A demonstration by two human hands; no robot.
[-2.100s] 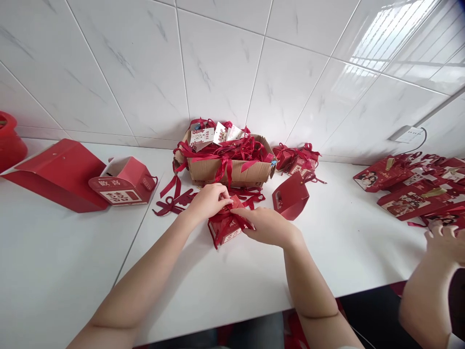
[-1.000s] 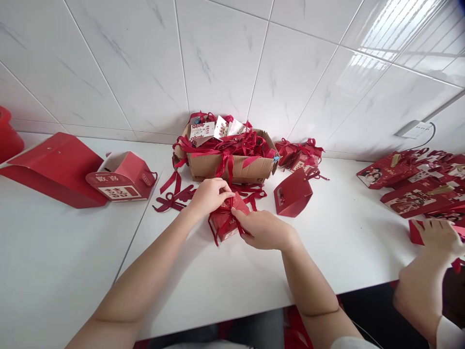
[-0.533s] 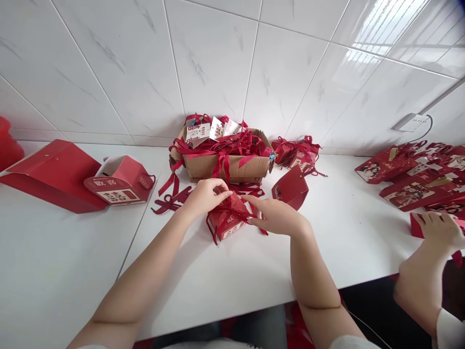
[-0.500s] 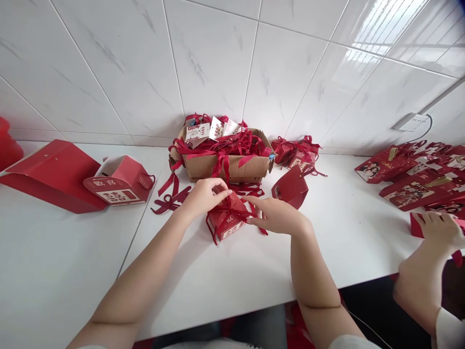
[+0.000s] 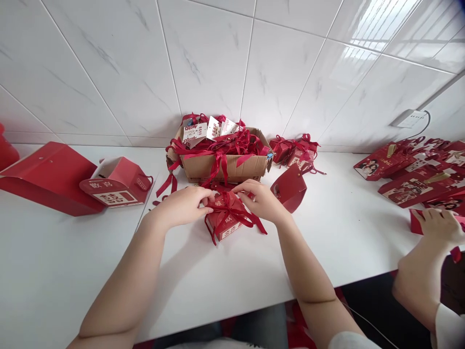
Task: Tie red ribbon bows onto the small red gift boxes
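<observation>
A small red gift box [image 5: 225, 224] with pale lettering sits on the white table in front of me. A red ribbon [image 5: 228, 209] is tied in a bow across its top, its tails hanging over the front and right. My left hand [image 5: 189, 206] is closed at the box's left upper edge, fingertips curled behind it and thumb in front. From the back right, my right hand [image 5: 259, 198] grips the top edge with bent fingers. Whether either hand also pinches the ribbon is hidden.
Behind stands a cardboard box [image 5: 225, 167] heaped with red ribbons and tags. Red boxes are at left [image 5: 54, 179], at right [image 5: 290, 186] and by the wall [image 5: 300, 152]. Several printed red bags [image 5: 385, 162] crowd the far right, near another person's hand [image 5: 441, 228].
My left hand has moved from the box's top down to its left side. My right hand has shifted left and up to the back edge. The bow is now more exposed.
</observation>
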